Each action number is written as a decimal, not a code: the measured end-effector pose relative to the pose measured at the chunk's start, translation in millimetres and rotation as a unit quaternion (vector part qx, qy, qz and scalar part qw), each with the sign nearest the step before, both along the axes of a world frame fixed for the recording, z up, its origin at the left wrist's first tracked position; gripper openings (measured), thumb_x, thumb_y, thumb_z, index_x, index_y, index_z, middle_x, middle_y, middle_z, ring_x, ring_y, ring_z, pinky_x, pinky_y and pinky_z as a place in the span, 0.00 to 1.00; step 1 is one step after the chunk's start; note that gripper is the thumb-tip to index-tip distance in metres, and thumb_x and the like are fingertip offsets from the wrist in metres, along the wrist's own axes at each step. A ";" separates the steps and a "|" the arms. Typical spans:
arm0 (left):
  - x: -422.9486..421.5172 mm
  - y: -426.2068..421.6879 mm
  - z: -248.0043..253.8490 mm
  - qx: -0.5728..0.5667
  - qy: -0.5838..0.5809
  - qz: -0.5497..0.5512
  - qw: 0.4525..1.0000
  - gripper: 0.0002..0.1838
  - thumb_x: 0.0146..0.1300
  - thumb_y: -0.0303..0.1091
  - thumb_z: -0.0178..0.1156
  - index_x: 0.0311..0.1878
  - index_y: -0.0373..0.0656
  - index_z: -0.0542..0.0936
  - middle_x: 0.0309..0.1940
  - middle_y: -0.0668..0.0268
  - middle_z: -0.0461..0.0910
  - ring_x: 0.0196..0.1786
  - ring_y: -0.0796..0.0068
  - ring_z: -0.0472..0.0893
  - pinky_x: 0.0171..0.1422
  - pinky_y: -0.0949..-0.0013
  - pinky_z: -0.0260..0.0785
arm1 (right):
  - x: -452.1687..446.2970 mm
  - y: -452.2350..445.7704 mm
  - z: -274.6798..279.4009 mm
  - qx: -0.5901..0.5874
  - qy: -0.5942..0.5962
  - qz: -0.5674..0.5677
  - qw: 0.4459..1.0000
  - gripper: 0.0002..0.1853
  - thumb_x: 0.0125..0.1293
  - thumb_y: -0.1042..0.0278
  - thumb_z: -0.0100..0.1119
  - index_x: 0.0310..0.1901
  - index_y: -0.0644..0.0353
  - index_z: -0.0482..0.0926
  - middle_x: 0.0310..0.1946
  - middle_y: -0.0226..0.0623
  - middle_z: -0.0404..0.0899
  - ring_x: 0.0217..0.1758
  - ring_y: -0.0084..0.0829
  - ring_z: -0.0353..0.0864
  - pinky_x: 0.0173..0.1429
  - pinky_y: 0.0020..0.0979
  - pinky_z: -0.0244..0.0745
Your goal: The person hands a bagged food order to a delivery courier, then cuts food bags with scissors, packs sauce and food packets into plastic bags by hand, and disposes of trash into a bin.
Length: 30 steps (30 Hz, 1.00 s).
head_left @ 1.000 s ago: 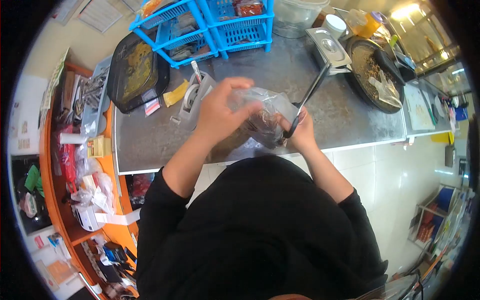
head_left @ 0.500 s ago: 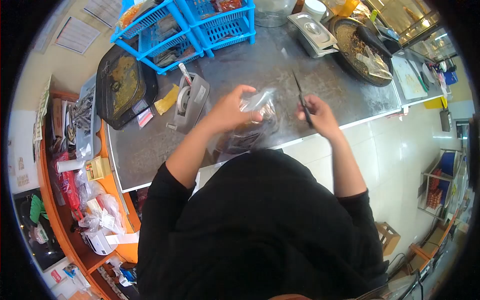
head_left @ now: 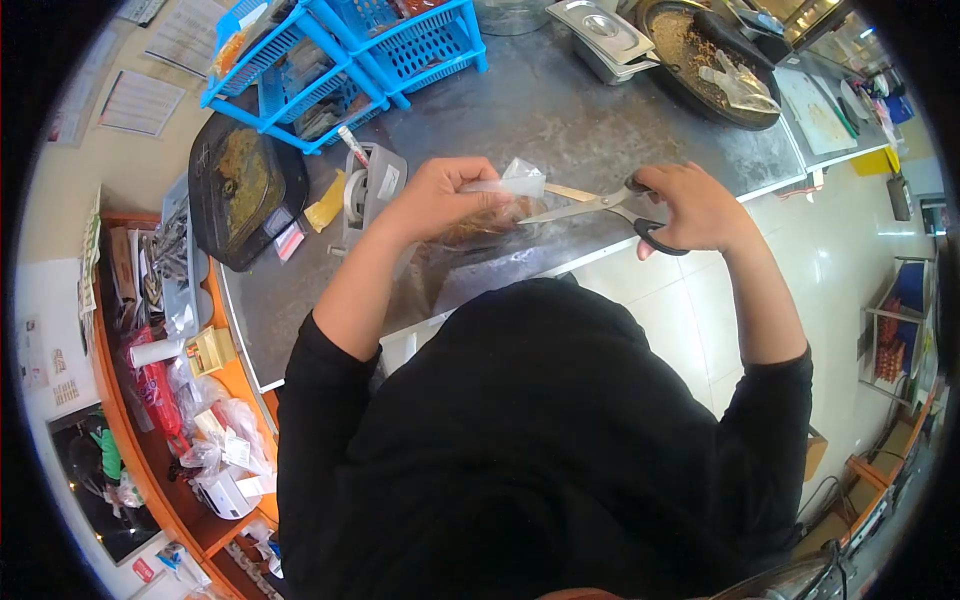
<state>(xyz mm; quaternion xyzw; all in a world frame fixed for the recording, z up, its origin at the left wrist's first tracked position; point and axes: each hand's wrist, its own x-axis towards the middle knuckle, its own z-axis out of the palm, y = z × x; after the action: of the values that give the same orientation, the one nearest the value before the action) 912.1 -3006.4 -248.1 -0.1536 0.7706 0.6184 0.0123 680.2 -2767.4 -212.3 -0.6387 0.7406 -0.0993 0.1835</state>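
Observation:
My left hand (head_left: 452, 200) pinches the gathered top of a clear plastic bag (head_left: 524, 176) above the metal table. Brownish contents show through the lower part of the bag, which hangs toward the table's front edge. In my right hand (head_left: 695, 207) is a pair of scissors (head_left: 597, 203) with black handles. Their blades are spread apart and point left, with the tips by the bag's top. Whether the blades touch the plastic I cannot tell. A grey tape dispenser (head_left: 380, 185) stands just left of my left hand.
Blue stacked baskets (head_left: 390, 60) stand at the back left, beside a dark tray (head_left: 245, 190) and a yellow packet (head_left: 325, 202). Metal lidded containers (head_left: 605, 40) and a round dark pan (head_left: 700, 60) occupy the back right. The metal table's front edge (head_left: 590, 262) runs near my body.
The scissors went from closed and pointing away to spread and pointing left at the bag. My right hand shifted right and turned. My left hand now bunches the bag's top.

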 end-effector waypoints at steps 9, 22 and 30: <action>-2.2 3.8 19.8 -0.112 0.060 -0.021 0.992 0.08 0.61 0.36 0.63 0.37 0.40 0.81 0.26 0.71 0.80 0.31 0.86 0.74 0.38 0.76 0.67 | 9.8 -33.7 23.3 -0.045 0.039 0.110 0.992 0.34 0.34 0.45 0.74 0.37 0.61 0.71 0.29 0.39 0.76 0.37 0.46 0.75 0.43 0.40 0.65; -1.2 16.5 12.8 -0.152 0.075 -0.014 0.986 0.10 0.62 0.40 0.62 0.36 0.43 0.81 0.24 0.67 0.80 0.26 0.80 0.73 0.34 0.72 0.66 | 15.8 -47.6 37.4 0.024 0.081 0.122 0.989 0.25 0.40 0.48 0.71 0.29 0.63 0.75 0.22 0.43 0.78 0.30 0.50 0.78 0.33 0.45 0.70; -1.5 27.4 20.1 -0.132 0.098 -0.015 0.986 0.08 0.63 0.37 0.60 0.37 0.42 0.81 0.24 0.68 0.80 0.28 0.80 0.76 0.36 0.72 0.67 | 43.2 -66.4 37.8 0.057 0.069 0.131 0.987 0.27 0.43 0.44 0.67 0.34 0.62 0.79 0.23 0.47 0.79 0.34 0.51 0.80 0.39 0.46 0.74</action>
<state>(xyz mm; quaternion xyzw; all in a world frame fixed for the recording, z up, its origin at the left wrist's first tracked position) 910.7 -2978.9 -228.1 -0.0808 0.8452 0.5230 -0.0744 723.4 -2833.8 -174.5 -0.7240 0.6659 0.0127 0.1795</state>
